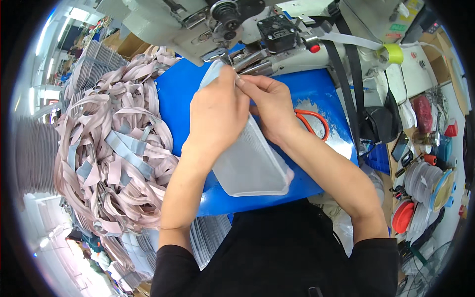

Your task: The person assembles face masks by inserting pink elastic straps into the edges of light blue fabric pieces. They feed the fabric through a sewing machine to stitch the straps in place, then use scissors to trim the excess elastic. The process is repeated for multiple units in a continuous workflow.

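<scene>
A grey mesh fabric piece [247,163] with a pale bound edge hangs from my hands over the blue work surface. Its upper end, light blue, lies close under the head of a sewing machine [225,29]. My left hand [217,109] is closed on the fabric near the machine's needle area, its fingertips partly hidden. Beside it, my right hand [269,101] pinches the fabric's edge between thumb and forefinger. Red-handled scissors [314,123] lie just right of my right wrist, with their blades hidden.
A large heap of pink and grey fabric strips [114,158] rises at the left, near stacks of flat grey pieces [37,153]. White tape runs through a yellow roll [391,53] at the upper right. Spools [425,183] and small tools crowd the right side.
</scene>
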`<action>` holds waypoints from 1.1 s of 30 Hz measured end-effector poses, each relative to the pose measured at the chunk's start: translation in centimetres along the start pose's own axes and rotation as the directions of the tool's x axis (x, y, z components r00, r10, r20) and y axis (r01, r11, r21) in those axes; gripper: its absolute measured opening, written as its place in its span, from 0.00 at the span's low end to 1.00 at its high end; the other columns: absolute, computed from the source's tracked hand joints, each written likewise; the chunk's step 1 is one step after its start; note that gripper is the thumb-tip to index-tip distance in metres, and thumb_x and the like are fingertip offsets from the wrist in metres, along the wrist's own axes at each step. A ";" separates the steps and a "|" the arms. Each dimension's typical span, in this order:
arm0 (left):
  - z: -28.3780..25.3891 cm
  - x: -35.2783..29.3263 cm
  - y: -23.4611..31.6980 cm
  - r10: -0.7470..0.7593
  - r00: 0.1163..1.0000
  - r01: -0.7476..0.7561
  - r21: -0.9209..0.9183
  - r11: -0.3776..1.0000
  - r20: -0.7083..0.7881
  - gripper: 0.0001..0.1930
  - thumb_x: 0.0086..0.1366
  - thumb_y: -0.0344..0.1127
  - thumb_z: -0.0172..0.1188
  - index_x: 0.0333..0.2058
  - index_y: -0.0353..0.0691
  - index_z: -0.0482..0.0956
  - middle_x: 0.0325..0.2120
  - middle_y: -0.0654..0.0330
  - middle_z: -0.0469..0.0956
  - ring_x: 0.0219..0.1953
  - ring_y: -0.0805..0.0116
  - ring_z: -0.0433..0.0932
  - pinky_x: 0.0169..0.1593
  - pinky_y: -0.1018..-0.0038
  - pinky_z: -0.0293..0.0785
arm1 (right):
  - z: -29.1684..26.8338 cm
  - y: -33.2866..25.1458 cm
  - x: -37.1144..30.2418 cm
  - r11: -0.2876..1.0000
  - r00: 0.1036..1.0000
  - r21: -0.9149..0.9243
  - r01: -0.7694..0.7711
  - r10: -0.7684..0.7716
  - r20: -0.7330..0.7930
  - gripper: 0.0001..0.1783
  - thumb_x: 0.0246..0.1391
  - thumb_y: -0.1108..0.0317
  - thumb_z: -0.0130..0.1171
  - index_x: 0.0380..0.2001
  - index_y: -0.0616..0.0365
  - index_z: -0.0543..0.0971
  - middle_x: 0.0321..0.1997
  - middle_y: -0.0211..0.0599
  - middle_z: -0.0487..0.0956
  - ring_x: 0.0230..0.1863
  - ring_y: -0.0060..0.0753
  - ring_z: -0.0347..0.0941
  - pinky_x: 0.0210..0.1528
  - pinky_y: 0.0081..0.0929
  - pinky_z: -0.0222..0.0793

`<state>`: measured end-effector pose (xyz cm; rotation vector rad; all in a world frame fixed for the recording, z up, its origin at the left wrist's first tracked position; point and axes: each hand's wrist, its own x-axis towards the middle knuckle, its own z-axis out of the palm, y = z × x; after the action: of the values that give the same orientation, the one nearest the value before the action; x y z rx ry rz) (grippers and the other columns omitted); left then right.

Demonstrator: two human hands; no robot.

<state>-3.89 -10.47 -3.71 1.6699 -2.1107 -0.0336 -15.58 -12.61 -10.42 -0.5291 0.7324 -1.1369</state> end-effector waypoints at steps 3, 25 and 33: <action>-0.4 -2.1 -2.5 -0.096 0.995 0.088 -0.186 0.979 -0.033 0.18 0.69 0.35 0.62 0.55 0.36 0.76 0.37 0.49 0.82 0.41 0.49 0.83 0.48 0.64 0.78 | -1.3 -0.8 -1.1 0.973 0.998 -0.230 0.016 -0.003 0.057 0.15 0.66 0.63 0.68 0.48 0.63 0.84 0.41 0.30 0.85 0.42 0.20 0.80 0.44 0.23 0.77; -2.0 -14.1 -9.4 -0.535 0.845 0.248 -0.870 0.425 -0.021 0.34 0.68 0.24 0.60 0.72 0.33 0.65 0.73 0.50 0.64 0.73 0.61 0.64 0.76 0.66 0.55 | -0.9 -0.8 -2.2 1.000 0.933 -0.014 0.012 -0.006 0.360 0.29 0.73 0.67 0.53 0.73 0.63 0.67 0.61 0.39 0.81 0.55 0.24 0.79 0.59 0.26 0.75; -2.8 -12.1 -10.3 -0.539 0.842 0.265 -0.897 0.354 0.036 0.33 0.69 0.25 0.60 0.72 0.34 0.66 0.71 0.52 0.67 0.69 0.64 0.68 0.72 0.68 0.60 | -0.6 -0.8 -1.4 0.999 0.958 0.044 -0.013 -0.001 0.288 0.20 0.73 0.68 0.54 0.62 0.69 0.74 0.50 0.37 0.84 0.46 0.22 0.81 0.50 0.24 0.77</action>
<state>8.59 -1.24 -8.08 1.3222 -1.0126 -0.8736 -16.82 -11.52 -9.89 -0.6378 0.4537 -1.0406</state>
